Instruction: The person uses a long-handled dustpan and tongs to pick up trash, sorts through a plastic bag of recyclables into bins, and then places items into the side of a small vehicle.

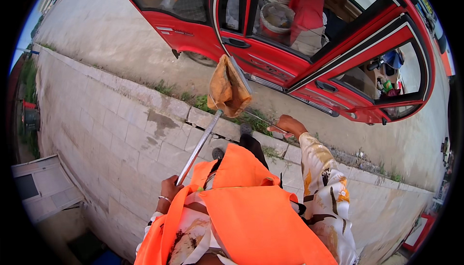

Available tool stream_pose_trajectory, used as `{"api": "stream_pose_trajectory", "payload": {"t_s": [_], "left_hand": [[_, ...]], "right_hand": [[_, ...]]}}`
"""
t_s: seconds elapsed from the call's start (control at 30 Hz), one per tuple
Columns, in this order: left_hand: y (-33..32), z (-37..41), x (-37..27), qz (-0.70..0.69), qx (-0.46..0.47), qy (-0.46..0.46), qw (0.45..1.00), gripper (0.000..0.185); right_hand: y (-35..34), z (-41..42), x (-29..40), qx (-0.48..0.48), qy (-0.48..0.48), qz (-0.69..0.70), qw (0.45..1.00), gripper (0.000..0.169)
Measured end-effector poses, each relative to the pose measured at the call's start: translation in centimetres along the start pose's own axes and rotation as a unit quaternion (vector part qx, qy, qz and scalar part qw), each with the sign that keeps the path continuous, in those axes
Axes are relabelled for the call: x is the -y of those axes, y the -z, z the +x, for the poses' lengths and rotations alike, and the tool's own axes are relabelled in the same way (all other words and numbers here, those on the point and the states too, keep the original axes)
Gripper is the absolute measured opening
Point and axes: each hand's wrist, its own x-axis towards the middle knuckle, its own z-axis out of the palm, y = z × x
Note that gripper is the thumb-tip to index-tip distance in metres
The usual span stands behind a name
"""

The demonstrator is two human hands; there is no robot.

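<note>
My left hand [170, 191], with a bracelet at the wrist, is closed around the lower end of a shiny metal pole [200, 145]. At the pole's far end is an orange-brown, dirt-stained scoop or bag [229, 89] with a grey metal edge along one side, raised in front of the red vehicle. My right hand [288, 125] grips the near end of a thin metal rod [262, 117], probably tongs, whose far end reaches the mouth of the scoop. Whether the tip holds anything cannot be seen.
A red three-wheeled or small van-like vehicle [268, 60] stands ahead, its front door ajar, with buckets [277, 18] inside. A stone kerb [214, 123] with weeds [203, 103] runs between the paved sidewalk [119, 120] and the road. A white cabinet-like structure [47, 185] is at the lower left.
</note>
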Motion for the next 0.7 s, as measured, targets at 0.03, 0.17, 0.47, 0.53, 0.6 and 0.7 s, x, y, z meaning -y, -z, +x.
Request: {"api": "stream_pose_trajectory", "payload": {"t_s": [0.03, 0.17, 0.47, 0.53, 0.6, 0.7], "left_hand": [[-0.2, 0.1, 0.2, 0.006, -0.005, 0.004, 1.000, 0.018], [-0.6, -0.3, 2.0, -0.029, 0.003, 0.092, 0.995, 0.019], [0.1, 0.0, 2.6, -0.016, -0.011, 0.082, 0.996, 0.017], [0.5, 0.0, 1.3, -0.038, -0.008, 0.087, 0.995, 0.017], [0.5, 0.1, 0.8, -0.025, -0.008, 0.078, 0.997, 0.017], [-0.3, 0.2, 0.9, -0.025, -0.001, 0.087, 0.996, 0.018]], "right_hand": [[0.3, -0.1, -0.3, 0.003, 0.003, -0.012, 1.000, 0.065], [1.0, -0.3, -2.0, 0.024, 0.007, -0.081, 0.996, 0.066], [-0.5, -4.7, 0.1, -0.176, 0.063, -0.293, 0.937, 0.056], [-0.3, -4.7, 0.5, -0.160, 0.051, -0.291, 0.942, 0.055], [-0.7, -4.5, 1.0, -0.143, 0.026, -0.266, 0.953, 0.054], [-2.1, -4.6, 2.0, -0.135, 0.000, -0.225, 0.965, 0.055]]}}
